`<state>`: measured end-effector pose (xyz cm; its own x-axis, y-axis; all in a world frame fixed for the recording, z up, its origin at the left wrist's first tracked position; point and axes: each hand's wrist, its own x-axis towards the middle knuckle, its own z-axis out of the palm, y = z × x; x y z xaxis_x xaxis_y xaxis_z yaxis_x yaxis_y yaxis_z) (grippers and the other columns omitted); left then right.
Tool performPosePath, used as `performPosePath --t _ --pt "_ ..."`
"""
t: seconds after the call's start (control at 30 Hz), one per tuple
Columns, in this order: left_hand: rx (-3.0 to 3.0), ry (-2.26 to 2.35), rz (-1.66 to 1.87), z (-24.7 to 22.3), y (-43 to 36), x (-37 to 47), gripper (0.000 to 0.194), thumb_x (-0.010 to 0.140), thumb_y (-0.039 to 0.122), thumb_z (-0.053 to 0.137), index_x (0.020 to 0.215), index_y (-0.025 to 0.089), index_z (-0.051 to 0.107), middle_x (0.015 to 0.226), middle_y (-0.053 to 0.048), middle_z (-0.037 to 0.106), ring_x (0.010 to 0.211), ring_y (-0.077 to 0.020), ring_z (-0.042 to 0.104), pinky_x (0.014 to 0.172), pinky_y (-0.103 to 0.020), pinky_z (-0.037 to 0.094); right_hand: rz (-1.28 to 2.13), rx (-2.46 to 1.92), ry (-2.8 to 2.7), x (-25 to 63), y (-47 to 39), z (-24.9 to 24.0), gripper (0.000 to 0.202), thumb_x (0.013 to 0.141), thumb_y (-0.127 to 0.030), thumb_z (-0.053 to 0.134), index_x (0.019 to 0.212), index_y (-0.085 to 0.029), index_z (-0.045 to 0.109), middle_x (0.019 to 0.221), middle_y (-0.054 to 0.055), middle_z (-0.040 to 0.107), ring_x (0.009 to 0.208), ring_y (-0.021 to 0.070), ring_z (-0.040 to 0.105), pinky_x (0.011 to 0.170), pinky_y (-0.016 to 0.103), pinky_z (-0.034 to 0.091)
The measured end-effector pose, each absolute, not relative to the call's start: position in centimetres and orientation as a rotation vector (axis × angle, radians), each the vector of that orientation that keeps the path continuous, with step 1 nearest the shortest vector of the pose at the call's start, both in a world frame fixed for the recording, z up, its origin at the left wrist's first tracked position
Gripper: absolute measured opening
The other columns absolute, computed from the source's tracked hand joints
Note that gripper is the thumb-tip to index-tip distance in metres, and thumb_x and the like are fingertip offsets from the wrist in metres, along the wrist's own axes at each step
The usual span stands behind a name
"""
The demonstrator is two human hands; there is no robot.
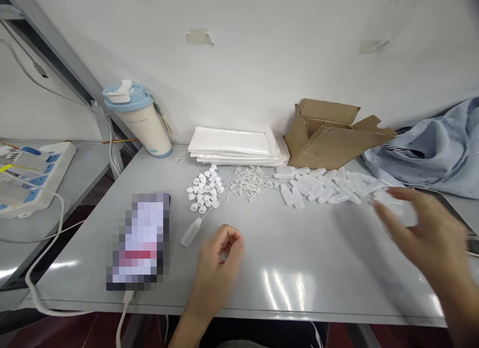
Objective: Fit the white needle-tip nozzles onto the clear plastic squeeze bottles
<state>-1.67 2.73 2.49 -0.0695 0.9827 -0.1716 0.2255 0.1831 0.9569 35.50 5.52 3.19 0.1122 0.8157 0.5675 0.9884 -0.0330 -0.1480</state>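
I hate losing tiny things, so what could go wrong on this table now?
The small white caps lie loose beyond the left hand, so a careless sweep might scatter them into the pale loops beside them. The right hand, which looks blurred, is near the clear tubes; a bump could spread them. The white cable runs over the table's front edge, so a snag might tug the phone.

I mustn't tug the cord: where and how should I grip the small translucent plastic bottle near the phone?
Probably best from above, pinching the translucent bottle across its middle, since it lies on its side and the thin white cord runs from its far neck.
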Motion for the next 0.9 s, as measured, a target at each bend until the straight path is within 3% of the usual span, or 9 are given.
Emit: performPosePath --t 0.13,0.2,0.27,0.37,0.43,0.5,0.67,0.83,0.9 --pt "1.394 1.693 0.922 2.9 3.2 -3.7 0.02 0.084 0.035 0.052 0.07 0.02 0.056 0.063 0.001 0.054 0.06 -0.0142 0.05 0.05 -0.022 0.039 -0.154 -1.805 -1.899 27.7 6.7 3.6 0.021 0.089 -0.034 0.054 0.104 -0.02 0.061 0.109 0.014 0.068 0.101 0.0263 0.065 0.049 0.027 0.049" --pt "1.476 1.776 0.875 3.0 3.4 -4.3 0.02 0.085 0.036 0.051 0.073 0.021 0.058 0.068 0.0 0.059 0.061 -0.0151 0.053 0.052 -0.024 0.042 -0.074 -1.665 -1.996 26.4 6.2 3.1 0.017 0.09 -0.029 0.055 0.104 -0.021 0.06 0.108 0.013 0.068 0.103 0.0268 0.064 0.052 0.028 0.051" --pt "1.555 1.872 0.841 2.9 3.7 -4.8 0.02 0.086 0.036 0.049 0.077 0.021 0.06 0.074 -0.001 0.063 0.062 -0.0164 0.054 0.056 -0.027 0.045 -0.024 -1.504 -2.097 25.5 6.0 2.6 0.016 0.091 -0.027 0.052 0.104 -0.021 0.059 0.108 0.013 0.067 0.103 0.0267 0.064 0.066 0.034 0.056" --pt "1.705 2.099 0.842 2.7 3.9 -5.5 0.021 0.085 0.035 0.048 0.088 0.02 0.062 0.092 -0.006 0.066 0.082 -0.0238 0.059 0.069 -0.035 0.049 0.031 -1.332 -2.199 24.0 6.7 2.4 0.016 0.092 -0.025 0.051 0.105 -0.02 0.058 0.109 0.012 0.065 0.102 0.026 0.064 0.084 0.043 0.054" --pt "1.774 2.24 0.835 2.5 3.6 -6.3 0.029 0.084 0.038 0.049 0.101 0.018 0.061 0.105 -0.01 0.064 0.102 -0.0303 0.055 0.079 -0.041 0.048 0.066 -1.273 -2.232 22.9 7.4 2.7 0.016 0.092 -0.024 0.05 0.106 -0.02 0.058 0.11 0.012 0.065 0.102 0.0256 0.064 0.085 0.043 0.054" --pt "1.767 2.306 0.778 2.2 3.2 -7.2 0.038 0.082 0.043 0.051 0.109 0.018 0.059 0.112 -0.012 0.063 0.11 -0.0335 0.051 0.082 -0.044 0.048 0.099 -1.206 -2.277 21.9 8.1 3.1 0.016 0.092 -0.023 0.05 0.106 -0.019 0.057 0.109 0.012 0.065 0.101 0.0252 0.064 0.085 0.043 0.054" --pt "1.672 2.301 0.686 1.4 2.6 -7.9 0.039 0.085 0.045 0.049 0.113 0.018 0.057 0.112 -0.011 0.063 0.108 -0.0321 0.053 0.083 -0.045 0.049 0.123 -0.99 -2.427 19.9 10.2 3.6 0.017 0.091 -0.019 0.05 0.106 -0.018 0.058 0.108 0.013 0.066 0.1 0.0262 0.063 0.084 0.045 0.052" --pt "1.841 2.195 0.701 0.4 3.6 -7.3 0.035 0.09 0.034 0.046 0.119 0.018 0.056 0.114 -0.011 0.061 0.108 -0.029 0.054 0.086 -0.042 0.048 0.195 -0.87 -2.538 17.9 12.2 3.4 0.019 0.091 -0.019 0.047 0.105 -0.018 0.061 0.109 0.014 0.066 0.099 0.0274 0.063 0.084 0.047 0.052" --pt "1.898 2.141 0.738 0.3 4.1 -7.1 0.03 0.091 0.029 0.044 0.113 0.018 0.059 0.107 -0.01 0.062 0.102 -0.027 0.058 0.082 -0.04 0.05 0.22 -0.839 -2.543 17.4 12.5 3.4 0.019 0.091 -0.019 0.047 0.105 -0.017 0.061 0.109 0.015 0.066 0.099 0.0279 0.063 0.084 0.047 0.052"
